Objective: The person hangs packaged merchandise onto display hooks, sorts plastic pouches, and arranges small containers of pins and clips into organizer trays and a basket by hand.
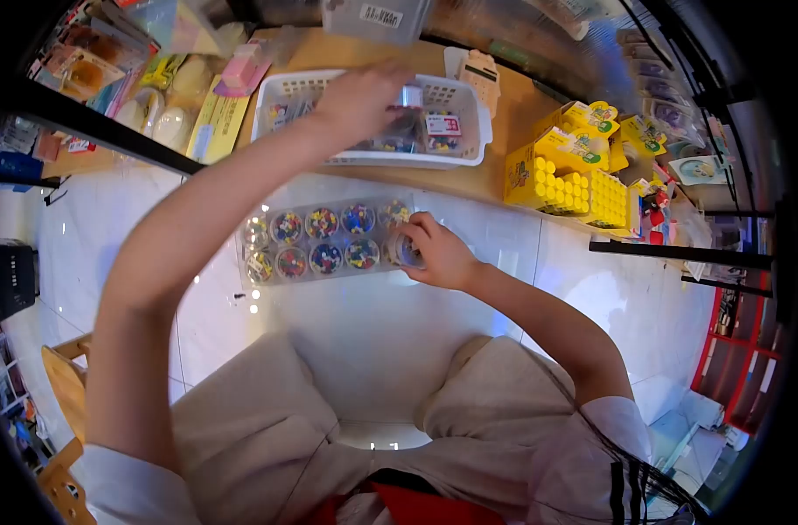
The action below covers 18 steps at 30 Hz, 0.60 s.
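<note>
My left hand (364,101) reaches into the white plastic basket (482,131) on the shelf. Its fingers are smeared by motion beside a small clear container, so their grip is unclear. A clear box with a red-and-white label (443,125) lies in the basket, to the right of that hand. Below, a clear plastic tray (303,278) holds two rows of round tubs of small colourful pieces, such as a tub of blue pieces (358,219). My right hand (441,252) is closed around a round clear tub (409,251) at the tray's right end.
Yellow display boxes (561,157) with yellow-capped tubes stand on the wooden shelf (495,179) to the right. Packaged toys (171,127) fill its left side. A dark metal bar (110,127) crosses at left, another (679,254) at right. A wooden stool (62,376) stands lower left.
</note>
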Each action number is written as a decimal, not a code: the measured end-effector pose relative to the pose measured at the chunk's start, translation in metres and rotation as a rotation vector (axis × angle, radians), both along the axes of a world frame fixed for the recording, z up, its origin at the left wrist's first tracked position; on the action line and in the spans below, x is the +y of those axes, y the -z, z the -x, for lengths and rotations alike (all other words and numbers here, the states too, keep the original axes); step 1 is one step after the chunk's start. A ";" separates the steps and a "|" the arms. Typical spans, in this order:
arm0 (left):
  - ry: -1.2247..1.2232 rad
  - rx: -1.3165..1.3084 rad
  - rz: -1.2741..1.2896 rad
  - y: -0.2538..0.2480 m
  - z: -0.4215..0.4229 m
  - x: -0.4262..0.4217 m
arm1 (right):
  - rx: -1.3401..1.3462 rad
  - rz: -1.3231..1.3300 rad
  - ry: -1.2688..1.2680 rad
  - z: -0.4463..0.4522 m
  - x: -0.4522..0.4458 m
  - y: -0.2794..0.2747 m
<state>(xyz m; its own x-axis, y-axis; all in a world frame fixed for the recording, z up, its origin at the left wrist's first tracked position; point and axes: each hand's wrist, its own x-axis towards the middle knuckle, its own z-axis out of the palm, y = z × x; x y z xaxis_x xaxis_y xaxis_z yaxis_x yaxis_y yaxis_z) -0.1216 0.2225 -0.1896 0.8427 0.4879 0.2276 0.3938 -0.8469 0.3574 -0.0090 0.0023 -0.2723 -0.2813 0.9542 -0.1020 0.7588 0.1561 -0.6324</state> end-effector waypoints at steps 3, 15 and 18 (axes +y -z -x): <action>0.123 -0.255 -0.151 -0.027 0.045 -0.005 | -0.036 -0.027 -0.014 0.000 -0.005 0.002; -0.546 -0.363 1.447 0.092 0.184 -0.136 | -0.309 -0.090 0.651 -0.023 -0.029 0.073; -0.389 -0.785 1.978 0.109 0.180 -0.144 | -0.263 -0.123 0.661 -0.027 -0.027 0.077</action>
<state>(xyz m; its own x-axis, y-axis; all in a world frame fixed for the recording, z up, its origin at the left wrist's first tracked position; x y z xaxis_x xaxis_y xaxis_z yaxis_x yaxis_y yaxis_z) -0.3020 0.0782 -0.2989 0.6799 0.5383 -0.4979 -0.2175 0.7965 0.5642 0.0177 -0.0243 -0.3489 0.3782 0.9252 0.0325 0.8437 -0.3300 -0.4235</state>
